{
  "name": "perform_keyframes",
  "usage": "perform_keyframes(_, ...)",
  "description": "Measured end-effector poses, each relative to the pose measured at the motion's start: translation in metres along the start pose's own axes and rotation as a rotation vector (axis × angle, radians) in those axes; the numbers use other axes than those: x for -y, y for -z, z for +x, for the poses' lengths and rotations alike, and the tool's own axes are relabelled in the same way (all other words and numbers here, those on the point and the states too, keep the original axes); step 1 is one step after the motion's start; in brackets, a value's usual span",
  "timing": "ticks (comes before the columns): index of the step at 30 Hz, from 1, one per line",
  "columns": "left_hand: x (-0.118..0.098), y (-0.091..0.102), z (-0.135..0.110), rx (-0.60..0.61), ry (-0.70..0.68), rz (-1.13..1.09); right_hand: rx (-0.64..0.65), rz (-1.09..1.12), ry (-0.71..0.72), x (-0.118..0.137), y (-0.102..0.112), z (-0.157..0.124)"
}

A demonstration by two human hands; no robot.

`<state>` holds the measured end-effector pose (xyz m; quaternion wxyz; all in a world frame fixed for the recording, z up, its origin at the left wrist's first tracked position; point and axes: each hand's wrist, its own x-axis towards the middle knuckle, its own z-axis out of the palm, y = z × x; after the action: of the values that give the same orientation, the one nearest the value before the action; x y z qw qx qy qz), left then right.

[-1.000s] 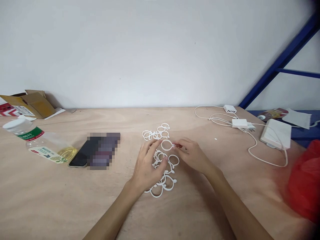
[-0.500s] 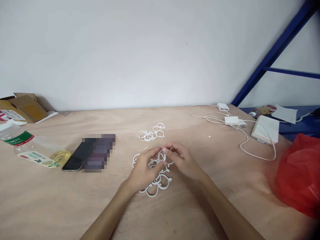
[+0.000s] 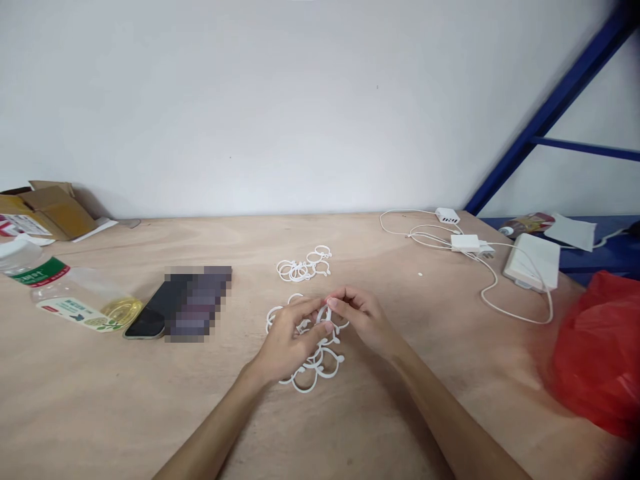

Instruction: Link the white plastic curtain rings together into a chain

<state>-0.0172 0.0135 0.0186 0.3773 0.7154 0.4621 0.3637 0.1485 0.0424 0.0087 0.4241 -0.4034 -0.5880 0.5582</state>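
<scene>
Left hand (image 3: 289,343): fingers curled, pinching the ring (image 3: 326,313) from the left
Right hand (image 3: 363,321): fingertips pressed together on the ring from the right
Ring: just above the pile (image 3: 320,360), axis hidden by fingers
Small cluster (image 3: 303,269): beyond the pile, apart

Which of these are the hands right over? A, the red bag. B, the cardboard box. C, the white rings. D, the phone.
C: the left hand and right hand meet directly above the white rings, which spread out beneath them on the table.
</scene>
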Motion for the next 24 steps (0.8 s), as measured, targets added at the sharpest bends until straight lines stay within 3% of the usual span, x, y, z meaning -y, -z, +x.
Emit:
perform_keyframes(4,0.006,-0.001,0.001,-0.054,0.05,0.109,0.004,-0.096,-0.007,-0.007,0.001,0.004)
perform_keyframes(7,0.012,-0.002,0.0,-0.144,0.0,0.271,-0.147,-0.243,0.021,-0.014,0.001,0.013)
perform_keyframes(9,0.013,-0.003,-0.001,-0.126,-0.037,0.365,-0.256,-0.347,0.049,-0.019,-0.002,0.025)
perform_keyframes(12,0.011,-0.003,-0.003,-0.047,-0.055,0.425,-0.289,-0.562,0.066,-0.024,-0.01,0.049)
perform_keyframes(17,0.009,-0.002,-0.002,-0.126,-0.044,0.36,-0.311,-0.867,-0.086,-0.028,-0.025,0.088)
perform_keyframes(24,0.02,0.0,0.004,-0.292,-0.058,0.36,-0.41,-0.767,-0.123,-0.027,-0.027,0.099)
